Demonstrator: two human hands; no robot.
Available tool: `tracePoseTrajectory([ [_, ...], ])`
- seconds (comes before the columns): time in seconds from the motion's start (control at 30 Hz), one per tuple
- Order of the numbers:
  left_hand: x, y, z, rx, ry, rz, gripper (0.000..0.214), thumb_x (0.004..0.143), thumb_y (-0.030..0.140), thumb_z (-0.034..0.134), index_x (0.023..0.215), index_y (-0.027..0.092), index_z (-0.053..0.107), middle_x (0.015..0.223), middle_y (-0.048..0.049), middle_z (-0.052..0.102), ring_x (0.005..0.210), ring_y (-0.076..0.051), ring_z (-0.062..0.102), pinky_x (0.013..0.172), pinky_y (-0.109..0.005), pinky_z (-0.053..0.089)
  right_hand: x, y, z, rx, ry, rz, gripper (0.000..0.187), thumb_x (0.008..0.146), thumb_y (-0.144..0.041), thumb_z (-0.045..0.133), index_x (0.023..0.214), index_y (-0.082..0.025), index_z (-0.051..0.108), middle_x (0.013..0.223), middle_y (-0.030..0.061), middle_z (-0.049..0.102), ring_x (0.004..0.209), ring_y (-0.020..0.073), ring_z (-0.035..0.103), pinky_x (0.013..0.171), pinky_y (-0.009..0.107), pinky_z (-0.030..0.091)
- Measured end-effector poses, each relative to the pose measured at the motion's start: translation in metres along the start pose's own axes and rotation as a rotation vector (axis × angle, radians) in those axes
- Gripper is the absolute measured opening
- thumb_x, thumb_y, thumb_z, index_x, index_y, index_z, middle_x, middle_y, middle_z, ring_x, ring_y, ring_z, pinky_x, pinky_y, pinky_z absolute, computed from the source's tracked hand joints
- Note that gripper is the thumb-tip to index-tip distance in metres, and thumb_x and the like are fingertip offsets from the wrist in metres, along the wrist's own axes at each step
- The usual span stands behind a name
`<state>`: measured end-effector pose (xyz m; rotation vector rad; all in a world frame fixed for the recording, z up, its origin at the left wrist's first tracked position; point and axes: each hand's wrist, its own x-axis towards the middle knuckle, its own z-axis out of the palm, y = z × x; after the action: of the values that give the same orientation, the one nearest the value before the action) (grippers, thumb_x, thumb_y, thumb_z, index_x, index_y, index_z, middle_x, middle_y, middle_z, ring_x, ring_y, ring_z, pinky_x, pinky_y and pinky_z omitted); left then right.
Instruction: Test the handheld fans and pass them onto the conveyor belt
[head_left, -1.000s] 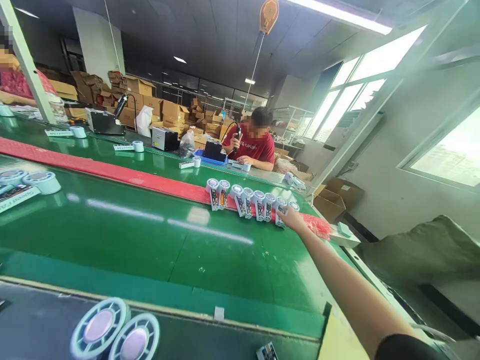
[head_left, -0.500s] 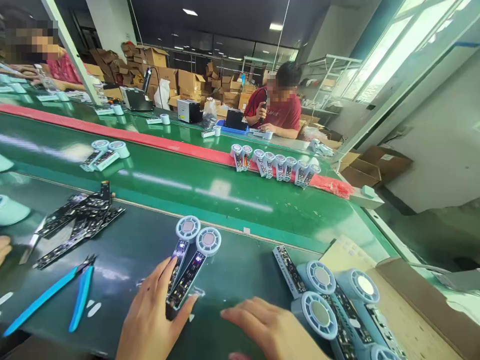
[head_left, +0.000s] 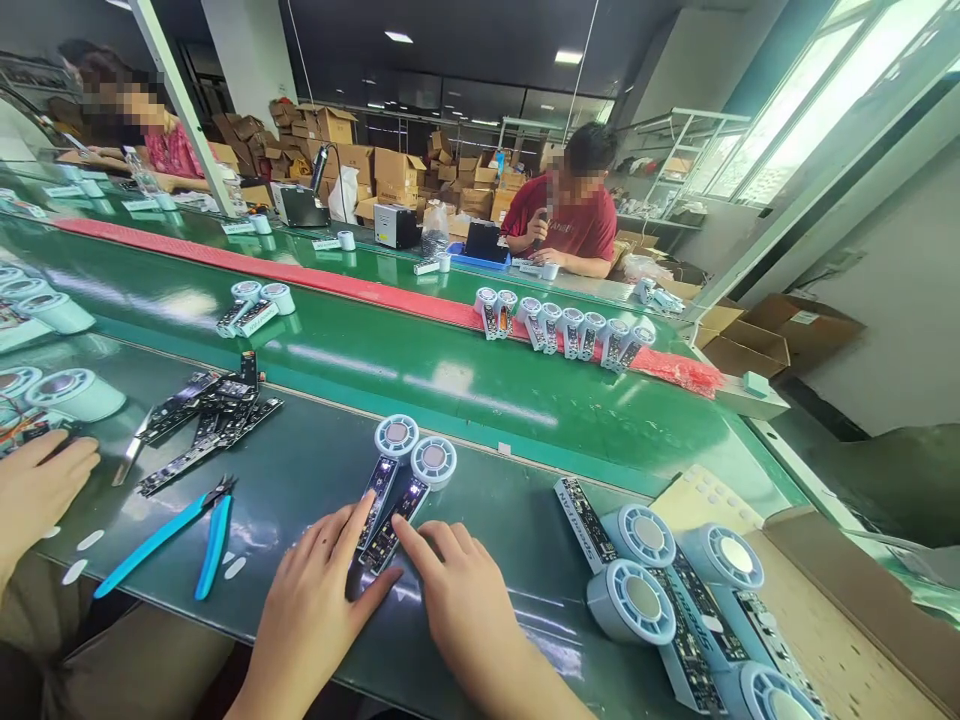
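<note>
A green conveyor belt (head_left: 375,345) runs across the scene, with a dark workbench (head_left: 517,520) along its near side and, across it, a co-worker in a red shirt (head_left: 576,215) holding a dark tool. Down the belt lies a red strip (head_left: 322,277), its right end bearing a row of eight fan housings (head_left: 574,318). On the bench at right, a cluster of pale-blue housings (head_left: 634,600) shows "Speed" lettering and bare boards. The left hand (head_left: 311,580) has thumb and forefinger apart around the lower handles of a pair of fan housings (head_left: 433,460); whether it clamps them I cannot tell. The right hand (head_left: 469,590) is loosely spread, forefinger tip at the right housing's board. This pair lies at the bench's middle, round heads toward the belt, each board showing a bright spot. Another person's hand (head_left: 45,485) rests at far left. Nearer lie blue-handled cutters (head_left: 161,541), then a heap of loose circuit boards (head_left: 214,408) just beyond them, and, smallest, white oval pieces (head_left: 235,567) beside the handles.
</note>
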<state>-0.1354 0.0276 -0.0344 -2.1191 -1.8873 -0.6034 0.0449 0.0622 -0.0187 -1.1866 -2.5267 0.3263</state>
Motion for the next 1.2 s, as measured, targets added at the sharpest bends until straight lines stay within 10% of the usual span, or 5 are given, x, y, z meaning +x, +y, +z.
tracePoseTrajectory([
  [0.5, 0.005, 0.002, -0.002, 0.082, 0.033, 0.069, 0.065, 0.084, 0.054, 0.047, 0.136, 0.018, 0.035, 0.121, -0.0137, 0.055, 0.108, -0.032, 0.052, 0.078, -0.043, 0.049, -0.008, -0.004, -0.012, 0.098, 0.108, 0.001, 0.062, 0.077, 0.001, 0.046, 0.133, -0.025, 0.039, 0.105, 0.0068, 0.058, 0.086, 0.0242, 0.053, 0.071, 0.037, 0.048],
  [0.7, 0.014, 0.042, -0.007, -0.311, 0.284, 0.17, 0.056, 0.083, 0.023, 0.056, 0.134, 0.033, 0.036, 0.123, -0.0127, 0.047, 0.116, -0.036, 0.044, 0.096, -0.055, 0.034, -0.079, 0.027, -0.063, 0.227, 0.587, 0.063, 0.033, 0.085, -0.003, 0.04, 0.111, -0.021, 0.051, 0.101, 0.0076, 0.056, 0.09, 0.021, 0.052, 0.076, 0.035, 0.045],
  [0.83, 0.022, 0.095, 0.002, -0.601, 0.174, 0.393, 0.042, 0.082, 0.014, 0.054, 0.121, 0.028, 0.049, 0.121, -0.0097, 0.047, 0.119, -0.03, 0.042, 0.096, -0.045, 0.039, -0.15, 0.069, -0.091, -0.069, 0.787, 0.495, 0.018, 0.092, -0.017, 0.043, 0.105, -0.022, 0.054, 0.103, 0.0077, 0.054, 0.098, 0.0233, 0.052, 0.083, 0.039, 0.042],
  [1.07, 0.035, 0.183, 0.02, -1.046, -0.377, 0.048, 0.037, 0.093, 0.03, 0.039, 0.129, 0.032, 0.035, 0.145, -0.007, 0.025, 0.127, -0.025, 0.038, 0.094, -0.043, 0.049, -0.164, 0.107, -0.107, -0.459, 0.248, 0.916, 0.024, 0.091, -0.038, 0.05, 0.103, -0.02, 0.061, 0.116, 0.0116, 0.049, 0.105, 0.0303, 0.047, 0.084, 0.044, 0.043],
  [1.2, 0.052, 0.202, 0.019, -0.811, -0.373, 0.273, 0.046, 0.088, 0.028, 0.048, 0.132, 0.023, 0.036, 0.144, -0.0093, 0.03, 0.131, -0.028, 0.029, 0.1, -0.05, 0.041, -0.139, 0.11, -0.112, -0.521, 0.144, 0.999, 0.025, 0.082, -0.032, 0.064, 0.104, -0.02, 0.063, 0.12, 0.0132, 0.049, 0.109, 0.0348, 0.045, 0.085, 0.047, 0.041],
])
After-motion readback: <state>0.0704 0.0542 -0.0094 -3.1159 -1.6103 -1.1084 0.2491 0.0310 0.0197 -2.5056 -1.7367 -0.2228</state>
